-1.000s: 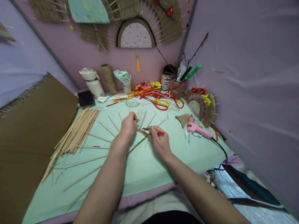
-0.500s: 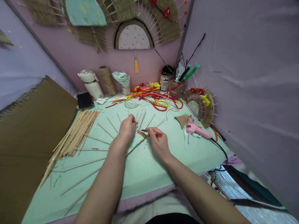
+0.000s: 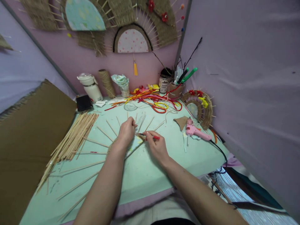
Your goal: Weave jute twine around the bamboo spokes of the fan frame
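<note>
My left hand [image 3: 127,129] is closed over the top of a half-round woven piece [image 3: 110,149], its fingertips pinched at the edge of a clear ruler [image 3: 141,121]. My forearm hides part of that piece. Thin wooden sticks [image 3: 96,142] fan out from its curved edge across the table. In my right hand [image 3: 156,147] is a red pencil [image 3: 155,137], gripped between thumb and fingers. The pencil's dark tip points left, close to the lower end of the ruler and the piece's brown rim [image 3: 141,136]. Whether the tip touches is too small to tell.
A bundle of sticks [image 3: 70,137] lies at left beside a brown board [image 3: 35,150]. Bright cords [image 3: 150,101] are heaped at the back. To the right lie a pink glue gun [image 3: 198,132], its cable, and a decorated woven arch [image 3: 202,109].
The pencil tip has shifted slightly left, closer to the ruler, with my right hand following. My left hand stays at the ruler. The whole view has tilted a little.
</note>
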Available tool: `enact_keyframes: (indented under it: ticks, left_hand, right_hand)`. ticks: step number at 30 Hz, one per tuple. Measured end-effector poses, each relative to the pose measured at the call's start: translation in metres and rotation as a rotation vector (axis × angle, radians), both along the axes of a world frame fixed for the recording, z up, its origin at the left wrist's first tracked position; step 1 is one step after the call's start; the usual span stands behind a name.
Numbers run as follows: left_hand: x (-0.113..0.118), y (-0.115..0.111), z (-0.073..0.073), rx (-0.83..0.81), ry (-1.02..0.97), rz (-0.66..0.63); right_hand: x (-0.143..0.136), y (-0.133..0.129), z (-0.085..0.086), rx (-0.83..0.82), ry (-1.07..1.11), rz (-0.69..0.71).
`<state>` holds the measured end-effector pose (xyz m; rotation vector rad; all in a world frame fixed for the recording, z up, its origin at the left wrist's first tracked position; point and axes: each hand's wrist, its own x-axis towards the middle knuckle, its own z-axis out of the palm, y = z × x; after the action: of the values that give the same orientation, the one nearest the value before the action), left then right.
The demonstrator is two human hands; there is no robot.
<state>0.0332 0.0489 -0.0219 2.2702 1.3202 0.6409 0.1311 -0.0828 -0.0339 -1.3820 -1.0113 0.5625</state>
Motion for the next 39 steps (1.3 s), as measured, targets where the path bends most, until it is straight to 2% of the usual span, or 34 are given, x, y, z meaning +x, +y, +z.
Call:
enact_keyframes:
  ticks: [5,11,19,28,39]
  left_hand:
    - [0.0,-0.001,0.001,-0.016,0.024,0.012]
    - [0.0,0.0,0.001,-0.003,0.054,0.023]
    - [0.0,0.003,-0.003,0.008,0.099,0.031]
    - [0.0,0.002,0.0,0.026,0.157,0.038]
    - [0.0,0.001,0.0,0.008,0.106,0.018]
  right_hand:
    - [0.006,0.004,0.006,-0.016,0.018,-0.041]
    - [0.02,0.021,0.016,-0.048,0.003,-0.076]
    - [0.018,0.029,0.003,-0.038,0.067,-0.07]
    - [0.016,0.029,0.0,-0.029,0.024,-0.059]
    - [0.017,0.03,-0.003,-0.025,0.025,-0.037]
